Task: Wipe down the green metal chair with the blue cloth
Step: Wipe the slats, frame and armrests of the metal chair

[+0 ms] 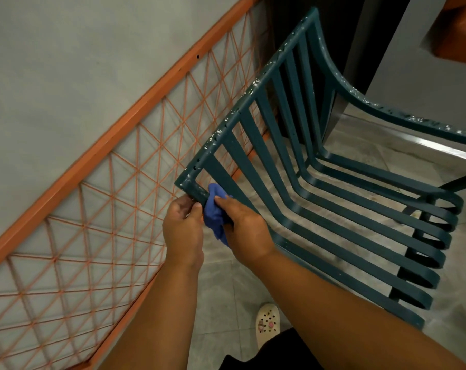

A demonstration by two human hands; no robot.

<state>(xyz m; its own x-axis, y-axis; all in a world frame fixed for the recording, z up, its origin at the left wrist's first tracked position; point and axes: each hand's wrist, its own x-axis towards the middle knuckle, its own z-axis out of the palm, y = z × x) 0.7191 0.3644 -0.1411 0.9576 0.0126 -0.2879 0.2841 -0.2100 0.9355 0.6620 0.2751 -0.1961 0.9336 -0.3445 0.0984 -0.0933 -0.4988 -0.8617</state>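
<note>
The green metal chair (301, 166) has a slatted back and seat, with chipped paint along its top rail. A bunched blue cloth (214, 214) is wrapped around the near corner post of the chair back. My right hand (243, 231) grips the cloth against that post. My left hand (182, 231) holds the same post just to the left of the cloth, fingers curled on its edge.
An orange metal frame (114, 129) strung with orange cord leans against the grey wall at left, close behind the chair back. Tiled floor (226, 295) lies below. My foot in a white clog (267, 324) stands near the bottom centre. A dark doorway edge (359, 49) rises behind the chair.
</note>
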